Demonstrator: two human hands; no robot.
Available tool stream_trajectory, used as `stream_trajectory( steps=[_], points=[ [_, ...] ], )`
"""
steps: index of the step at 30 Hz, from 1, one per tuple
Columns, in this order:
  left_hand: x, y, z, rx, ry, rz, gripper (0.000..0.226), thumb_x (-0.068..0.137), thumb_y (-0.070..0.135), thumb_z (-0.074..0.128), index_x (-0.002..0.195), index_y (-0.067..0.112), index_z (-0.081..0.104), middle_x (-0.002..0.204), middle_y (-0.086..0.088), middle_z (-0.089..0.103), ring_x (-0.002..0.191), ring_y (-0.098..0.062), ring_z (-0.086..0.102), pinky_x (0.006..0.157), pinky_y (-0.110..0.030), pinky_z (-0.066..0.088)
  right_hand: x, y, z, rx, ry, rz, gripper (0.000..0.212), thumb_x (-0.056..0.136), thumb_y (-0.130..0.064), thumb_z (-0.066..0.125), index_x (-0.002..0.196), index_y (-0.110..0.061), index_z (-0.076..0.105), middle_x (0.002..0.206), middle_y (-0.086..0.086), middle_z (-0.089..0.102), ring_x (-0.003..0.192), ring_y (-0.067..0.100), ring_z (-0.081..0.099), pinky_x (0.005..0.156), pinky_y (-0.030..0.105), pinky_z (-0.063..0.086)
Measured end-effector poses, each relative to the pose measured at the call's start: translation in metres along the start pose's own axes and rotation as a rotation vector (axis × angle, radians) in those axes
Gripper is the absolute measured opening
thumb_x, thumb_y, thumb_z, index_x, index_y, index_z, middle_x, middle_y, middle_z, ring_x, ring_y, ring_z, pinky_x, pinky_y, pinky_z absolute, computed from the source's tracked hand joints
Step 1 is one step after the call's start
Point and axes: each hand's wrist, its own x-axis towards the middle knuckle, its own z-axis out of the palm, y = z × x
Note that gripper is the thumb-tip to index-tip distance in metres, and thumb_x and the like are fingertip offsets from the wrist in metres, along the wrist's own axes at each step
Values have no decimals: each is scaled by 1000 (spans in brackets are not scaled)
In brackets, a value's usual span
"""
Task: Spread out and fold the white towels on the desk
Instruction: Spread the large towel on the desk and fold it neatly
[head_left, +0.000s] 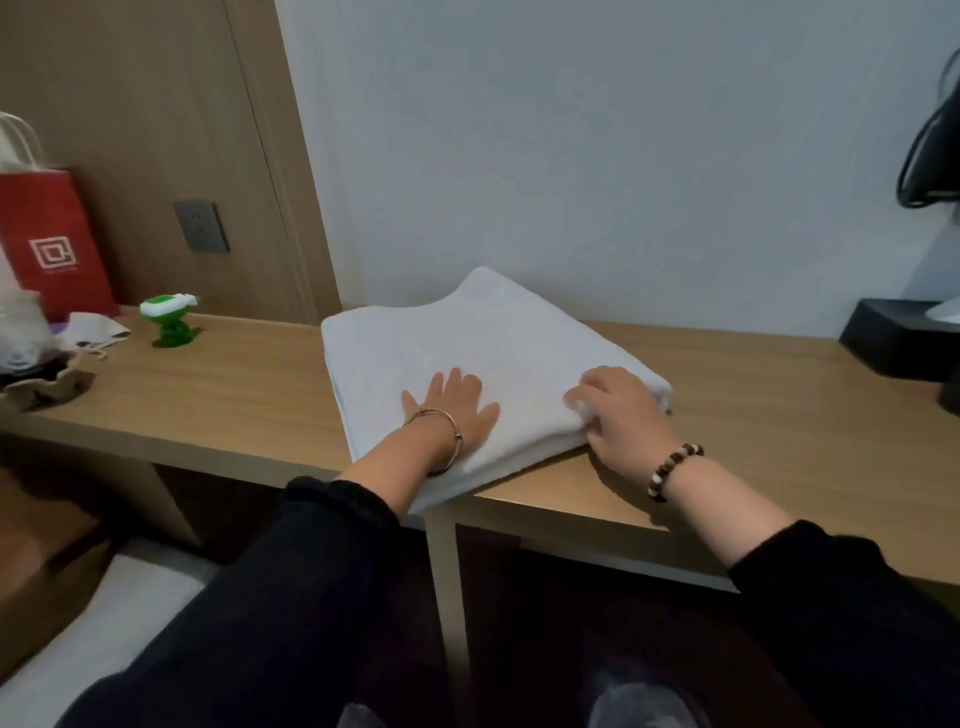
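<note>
Black sleeves (291, 571) fill the bottom of the view, both forearms reaching up onto the table (234, 389). The left hand (449, 410), a thin metal bangle (436, 415) at its wrist, lies flat on the folded white towel (493, 343), its fingers (457, 382) straight and spread, palm pressing down. The right hand (621, 415), with a beaded bracelet (674, 470) on the wrist, sits at the towel's near right edge. Its fingers (597, 379) are curled over the top layer and bunch the cloth against the thumb. The towel lies under both sets of fingers, several layers thick. Its far corner stretches beyond the fingertips toward the white wall (571, 156), and its near corner reaches the table's front edge below the left wrist. Well to the left of the left fingers stand a green-and-white plastic object (169, 319) and a red paper bag (49, 244), with a wall socket (201, 226) above them. Far to the right of the right fingers sits a black box (893, 338).
</note>
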Motion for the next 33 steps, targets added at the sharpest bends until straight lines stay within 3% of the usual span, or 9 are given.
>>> stream_trajectory(
  steps=[5, 9, 12, 17, 20, 23, 26, 30, 33],
  points=[
    [1, -7, 7, 55, -4, 44, 58, 95, 56, 12, 148, 39, -4, 158, 6, -12, 145, -22, -10, 111, -58, -3, 15, 54, -13, 66, 92, 488, 35, 76, -10, 54, 110, -17, 63, 116, 9, 53, 112, 30, 47, 84, 35, 43],
    [0, -7, 9, 65, -14, 44, 58, 94, 58, 11, 148, 41, -4, 158, 7, -13, 145, -21, -12, 111, -57, -4, 29, 72, -14, 61, -57, 436, 21, 79, -9, 53, 96, -18, 62, 95, 0, 51, 94, 26, 52, 71, 31, 39],
    [0, -7, 7, 52, -30, 35, 61, 93, 61, 11, 148, 41, -4, 158, 8, -13, 145, -21, -13, 111, -56, -6, 24, 84, -16, 23, -8, 423, 13, 79, -7, 54, 81, -19, 59, 87, 1, 57, 80, 23, 52, 59, 28, 32],
    [-2, -6, 9, 65, -32, 30, 64, 90, 65, 10, 148, 40, -5, 158, 7, -14, 145, -21, -12, 113, -55, -6, 17, 93, -16, 232, 52, 611, 17, 76, -1, 62, 80, -17, 65, 84, 7, 67, 76, 23, 57, 62, 26, 39],
    [-2, -6, 12, 90, -17, 29, 65, 90, 65, 9, 147, 40, -7, 158, 7, -14, 145, -22, -13, 112, -55, -6, 19, 100, -22, 882, 55, 912, 32, 90, 9, 45, 117, 0, 60, 104, 18, 64, 95, 29, 62, 69, 28, 52],
    [-1, -6, 15, 99, -8, 29, 65, 90, 65, 8, 147, 40, -8, 158, 6, -15, 145, -22, -13, 112, -55, -7, 25, 103, -30, 1335, 61, 1173, 38, 98, -20, 35, 130, 0, 43, 126, 24, 51, 114, 35, 53, 82, 37, 47],
    [0, -5, 14, 100, -14, 25, 65, 90, 65, 8, 147, 40, -9, 157, 6, -15, 145, -22, -13, 111, -55, -7, 42, 91, -24, 1208, -64, 1160, 51, 87, -53, 55, 109, -7, 54, 110, 11, 60, 95, 26, 60, 66, 37, 51],
    [-3, -5, 12, 99, -29, 22, 64, 90, 65, 8, 147, 40, -8, 157, 7, -16, 145, -22, -13, 112, -56, -6, 48, 86, 1, 1180, -7, 1169, 51, 77, -31, 77, 117, -7, 58, 110, 10, 65, 90, 24, 64, 51, 29, 51],
    [-5, -5, 11, 94, -46, 43, 65, 90, 66, 9, 147, 41, -8, 157, 8, -16, 145, -21, -13, 112, -55, -6, 44, 98, 5, 965, 58, 1195, 60, 75, -34, 78, 116, 4, 58, 90, 13, 67, 70, 26, 63, 49, 27, 51]
  ],
)
